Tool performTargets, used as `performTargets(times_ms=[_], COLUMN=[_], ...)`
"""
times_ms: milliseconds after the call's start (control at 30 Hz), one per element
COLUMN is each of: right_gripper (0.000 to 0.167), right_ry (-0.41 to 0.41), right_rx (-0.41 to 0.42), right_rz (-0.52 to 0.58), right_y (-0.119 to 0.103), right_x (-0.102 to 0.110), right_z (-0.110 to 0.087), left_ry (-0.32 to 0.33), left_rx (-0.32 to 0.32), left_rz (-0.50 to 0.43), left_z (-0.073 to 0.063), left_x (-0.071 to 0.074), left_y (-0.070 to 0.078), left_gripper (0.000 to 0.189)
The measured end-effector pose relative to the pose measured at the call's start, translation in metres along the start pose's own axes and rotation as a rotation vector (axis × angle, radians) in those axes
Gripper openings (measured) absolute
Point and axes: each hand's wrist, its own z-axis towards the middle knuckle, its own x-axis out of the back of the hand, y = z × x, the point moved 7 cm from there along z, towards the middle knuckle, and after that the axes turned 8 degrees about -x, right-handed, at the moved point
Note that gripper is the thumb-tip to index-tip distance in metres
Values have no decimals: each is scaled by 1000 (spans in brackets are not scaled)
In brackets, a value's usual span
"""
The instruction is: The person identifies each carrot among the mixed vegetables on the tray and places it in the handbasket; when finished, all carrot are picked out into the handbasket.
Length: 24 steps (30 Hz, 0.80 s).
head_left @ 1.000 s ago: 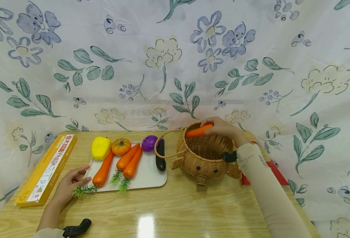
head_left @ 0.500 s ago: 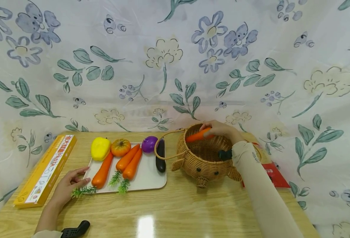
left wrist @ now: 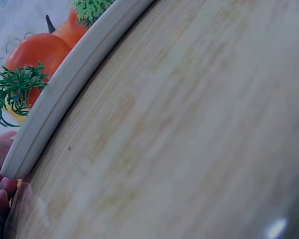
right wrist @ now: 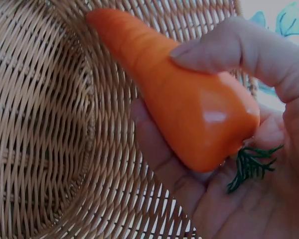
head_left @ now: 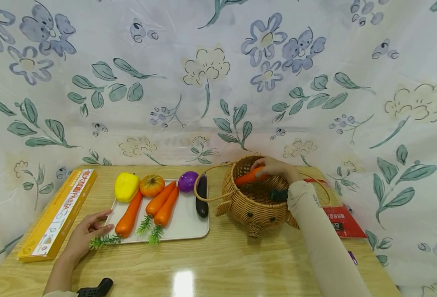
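My right hand (head_left: 278,168) is inside the mouth of a wicker basket (head_left: 237,206) with an animal face, holding an orange toy carrot (right wrist: 189,104). In the right wrist view, the thumb lies over the carrot and the fingers lie under it; its narrow tip is at the woven wall, its green top by the palm. My left hand (head_left: 83,237) grips the near left corner of a white tray (head_left: 186,218). On the tray lie several toy carrots (head_left: 129,214), a yellow vegetable (head_left: 126,187), a pumpkin (head_left: 151,185), a purple round vegetable (head_left: 187,182) and an eggplant (head_left: 201,198).
A yellow pasta box (head_left: 57,218) lies at the left of the wooden table (head_left: 218,268). Right of the basket, a red packet (head_left: 344,222) is partly behind the right sleeve. The basket's handle (head_left: 200,194) leans out over the tray's right side. A floral cloth (head_left: 166,103) hangs behind.
My right hand has lowered the carrot deeper into the basket. The head view has shifted slightly, showing more of the red packet. My left hand stays at the tray corner.
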Motion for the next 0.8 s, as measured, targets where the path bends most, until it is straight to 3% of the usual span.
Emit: performTargets(times_ms=[400, 800], right_gripper=[37, 34], right_ry=[-26, -51], right_rx=[-4, -57], right_rz=[11, -218], right_y=[13, 20], right_x=[-2, -11], right_z=[3, 4], left_ry=[-5, 10], left_rx=[31, 13], left_rz=[11, 18], left_z=[-1, 0], left_x=[-3, -2], left_y=[-2, -3], left_gripper=[59, 59])
